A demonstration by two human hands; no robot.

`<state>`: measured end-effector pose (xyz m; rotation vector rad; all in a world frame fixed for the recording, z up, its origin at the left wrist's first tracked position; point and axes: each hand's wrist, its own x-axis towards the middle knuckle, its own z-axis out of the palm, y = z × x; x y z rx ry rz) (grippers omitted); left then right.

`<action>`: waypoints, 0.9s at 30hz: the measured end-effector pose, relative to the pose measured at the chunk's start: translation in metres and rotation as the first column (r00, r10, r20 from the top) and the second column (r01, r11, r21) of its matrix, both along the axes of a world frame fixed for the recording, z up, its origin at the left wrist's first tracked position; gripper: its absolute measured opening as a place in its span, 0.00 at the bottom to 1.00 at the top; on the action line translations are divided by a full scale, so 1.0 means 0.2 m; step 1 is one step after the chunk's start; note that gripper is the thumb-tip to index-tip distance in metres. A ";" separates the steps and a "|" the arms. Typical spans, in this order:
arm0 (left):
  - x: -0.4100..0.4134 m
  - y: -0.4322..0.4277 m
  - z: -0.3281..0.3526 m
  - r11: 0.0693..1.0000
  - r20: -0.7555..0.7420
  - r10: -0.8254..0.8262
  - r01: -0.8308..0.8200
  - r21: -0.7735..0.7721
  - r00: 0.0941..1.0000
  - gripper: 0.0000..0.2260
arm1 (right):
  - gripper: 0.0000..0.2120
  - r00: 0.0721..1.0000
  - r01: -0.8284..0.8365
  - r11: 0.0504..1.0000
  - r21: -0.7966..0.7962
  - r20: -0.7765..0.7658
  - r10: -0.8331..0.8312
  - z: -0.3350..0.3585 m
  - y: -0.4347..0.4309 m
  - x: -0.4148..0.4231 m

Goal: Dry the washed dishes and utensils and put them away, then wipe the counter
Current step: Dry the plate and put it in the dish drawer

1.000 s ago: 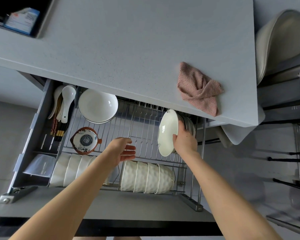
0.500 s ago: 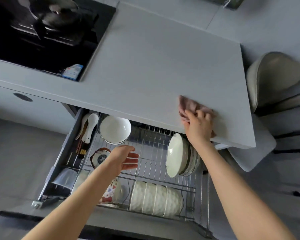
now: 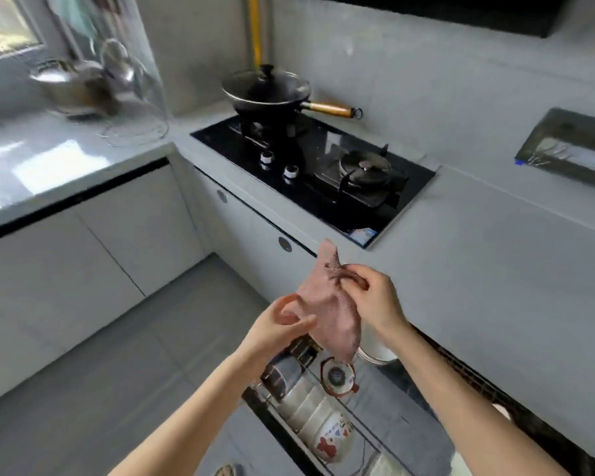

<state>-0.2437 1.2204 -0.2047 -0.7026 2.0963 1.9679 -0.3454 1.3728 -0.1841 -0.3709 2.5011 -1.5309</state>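
So the pink dishcloth [image 3: 327, 310] is up in the air, held between both hands, out in front of the grey counter [image 3: 495, 269] edge and not touching it. The right hand [image 3: 375, 297] has its fingers curled in and is pinching a bunched-up bit near the top of the cloth, with one corner poking up above the knuckles. The left hand [image 3: 279, 324] sits lower and to the left, thumb and fingertips closed on the cloth's left edge, so the fabric hangs loosely stretched between the two and the rest droops down below the right wrist. Right underneath is the pulled-out dish drawer [image 3: 268, 417]: the cloth's bottom tip dangles just over a little patterned bowl with a reddish rim [image 3: 337, 374], and a plain white bowl [image 3: 375, 348] peeks out beside it under the right forearm. Nearer the camera there's a row of white bowls stood on edge [image 3: 303, 403] and a bowl with red print on it [image 3: 334, 438]. Further back on the counter is the black gas hob [image 3: 327, 187], with a lidded black wok [image 3: 265, 89] on the far burner, wooden handle sticking out to the right. The far left corner by the window is too blurry to tell what's there.
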 end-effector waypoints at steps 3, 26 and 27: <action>0.10 -0.33 0.09 0.989 -0.164 0.114 -0.128 -0.078 0.980 0.30 | 0.08 0.974 -0.207 0.967 -0.147 0.065 0.218 0.17 -0.51 0.10; 0.46 -3.10 0.44 0.779 -0.183 0.576 -0.603 -0.171 0.797 0.03 | 0.07 0.618 -0.187 0.688 -0.701 0.460 0.637 0.35 -3.57 0.30; 0.42 -3.20 0.43 0.796 -0.176 0.573 -0.595 -0.112 0.800 0.05 | 0.08 0.619 -0.215 0.688 -0.693 0.448 0.645 0.34 -3.69 0.26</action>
